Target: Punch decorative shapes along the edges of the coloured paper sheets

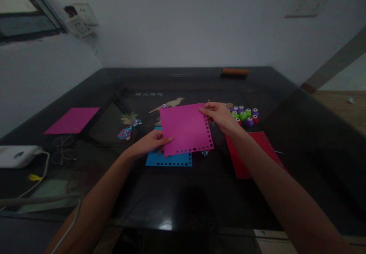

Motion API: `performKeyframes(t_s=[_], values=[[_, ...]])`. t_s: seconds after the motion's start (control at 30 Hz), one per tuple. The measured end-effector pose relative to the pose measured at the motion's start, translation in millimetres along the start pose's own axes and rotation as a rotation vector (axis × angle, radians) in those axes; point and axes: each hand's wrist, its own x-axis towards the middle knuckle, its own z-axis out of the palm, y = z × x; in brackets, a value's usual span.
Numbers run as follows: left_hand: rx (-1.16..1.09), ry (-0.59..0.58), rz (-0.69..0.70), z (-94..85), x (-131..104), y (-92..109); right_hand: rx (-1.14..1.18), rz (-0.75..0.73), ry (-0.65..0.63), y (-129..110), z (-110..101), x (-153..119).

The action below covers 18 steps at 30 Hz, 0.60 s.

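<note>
Between my two hands is a pink sheet of paper [184, 128], raised above the table and slightly turned. Small heart, star and flower holes run along its right and bottom edges. My left hand [154, 141] pinches the lower left edge, thumb on top. At the upper right corner my right hand [215, 113] grips the sheet between thumb and fingers. Partly hidden beneath lies a blue sheet [168, 160] with a punched bottom edge. A red sheet [243, 162], also punched along its right side, lies under my right forearm.
Several small craft punches [243, 115] in purple, green and red cluster at the right. Confetti [125, 133] is heaped at the left, near another pink sheet [73, 120]. A white power strip [18, 156] with a cable and a brown tube [235, 71] also lie on the dark table [137, 200].
</note>
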Motion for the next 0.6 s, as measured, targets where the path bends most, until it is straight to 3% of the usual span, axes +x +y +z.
performKeyframes(t_s=[0.17, 0.6], values=[[0.047, -0.068, -0.004, 1.6, -0.6, 1.4, -0.004, -0.021, 0.005, -0.8, -1.2, -1.3], [0.067, -0.066, 0.014, 4.3, -0.6, -0.7, -0.035, -0.057, 0.012, -7.1, -2.4, -7.3]])
